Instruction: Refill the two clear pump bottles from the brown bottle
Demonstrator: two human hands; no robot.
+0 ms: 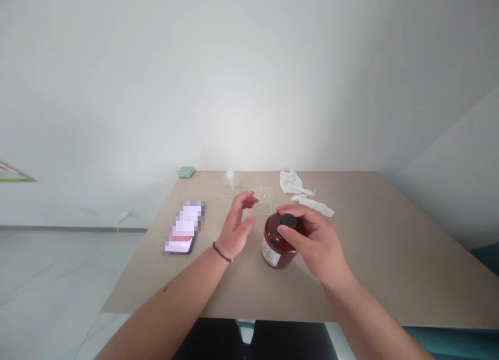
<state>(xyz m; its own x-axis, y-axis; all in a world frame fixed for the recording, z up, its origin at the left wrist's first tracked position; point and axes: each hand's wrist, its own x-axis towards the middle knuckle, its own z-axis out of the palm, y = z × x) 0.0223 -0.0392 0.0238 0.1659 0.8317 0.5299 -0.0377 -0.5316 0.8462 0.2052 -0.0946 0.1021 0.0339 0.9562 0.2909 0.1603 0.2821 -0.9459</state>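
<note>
A round brown glass bottle with a black cap and a white label stands near the middle of the table. My right hand grips it round the top, thumb in front of the cap and fingers behind on the far side. To its left, my left hand is held with fingers apart and curved toward the bottle, touching nothing; a dark band circles its wrist. Just beyond the hands are a clear plastic box and another clear container with something white in it.
A phone with a lit, blurred screen lies at the left of the table. Crumpled white tissues lie behind the bottle to the right. A small green case sits at the back left corner, by the wall.
</note>
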